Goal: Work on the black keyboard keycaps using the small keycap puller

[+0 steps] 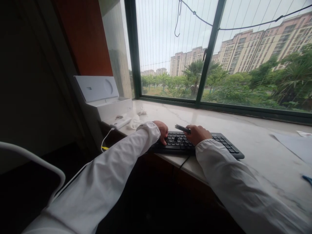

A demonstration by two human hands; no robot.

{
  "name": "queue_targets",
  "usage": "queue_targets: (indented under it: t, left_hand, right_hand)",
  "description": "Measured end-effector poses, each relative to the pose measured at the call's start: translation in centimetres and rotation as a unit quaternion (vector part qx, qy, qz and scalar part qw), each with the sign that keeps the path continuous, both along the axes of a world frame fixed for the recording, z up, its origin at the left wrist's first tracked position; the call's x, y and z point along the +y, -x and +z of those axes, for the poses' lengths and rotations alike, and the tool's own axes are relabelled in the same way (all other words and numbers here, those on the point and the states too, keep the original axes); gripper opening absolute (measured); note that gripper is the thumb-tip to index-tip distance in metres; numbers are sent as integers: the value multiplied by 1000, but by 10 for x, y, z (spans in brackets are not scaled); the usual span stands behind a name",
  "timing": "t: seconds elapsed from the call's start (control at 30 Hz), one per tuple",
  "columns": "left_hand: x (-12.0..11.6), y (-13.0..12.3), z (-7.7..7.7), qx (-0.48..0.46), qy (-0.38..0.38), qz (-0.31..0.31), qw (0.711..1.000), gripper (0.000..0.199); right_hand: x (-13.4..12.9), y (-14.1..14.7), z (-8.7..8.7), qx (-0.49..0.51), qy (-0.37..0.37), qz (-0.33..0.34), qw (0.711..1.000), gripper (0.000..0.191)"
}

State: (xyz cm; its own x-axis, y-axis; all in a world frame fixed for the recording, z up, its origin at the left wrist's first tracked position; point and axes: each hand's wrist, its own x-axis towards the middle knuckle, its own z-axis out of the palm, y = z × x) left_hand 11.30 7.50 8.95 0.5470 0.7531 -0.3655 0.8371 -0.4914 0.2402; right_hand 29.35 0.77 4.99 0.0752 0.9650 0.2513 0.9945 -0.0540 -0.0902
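A black keyboard point(226, 144) lies along the front edge of the marble sill. My left hand point(162, 131) is closed on its left end, thumb on the keys, the other fingers partly hidden. Between my hands, a small black piece point(175, 139) stands out against the keys; I cannot make out whether it is loose. In my right hand point(198, 134), above the middle of the keyboard, is a short dark tool point(182, 128) with a paler tip pointing left. Its exact kind is unclear.
An open white box point(109, 109) stands at the left end of the marble sill point(258, 169). Before it lies a white device point(120, 123) with a white cable point(104, 139). Paper point(290, 146) lies on the right. A black cord point(184, 162) hangs over the front edge.
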Motion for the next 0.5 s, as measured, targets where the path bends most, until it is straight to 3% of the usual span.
queue_targets:
  t: [0.1,0.17,0.3,0.4,0.5]
  left_hand:
    - [-5,-12,6,106,2,-24,994,35]
    - [-5,-15,9,107,21,-39,993,37]
    - [3,4,7,21,99,-39,994,42]
    - [7,28,4,-83,37,5,996,44]
    - [2,44,6,-127,-14,29,991,40]
  right_hand:
    - [-1,1,0,-2,-6,-3,1000,36]
    - [-1,0,0,-2,-4,-3,1000,36]
    - [-1,-1,1,0,-8,3,1000,35]
    - [-1,0,2,7,-19,12,1000,34]
    - [-1,3,2,14,-26,21,999,33]
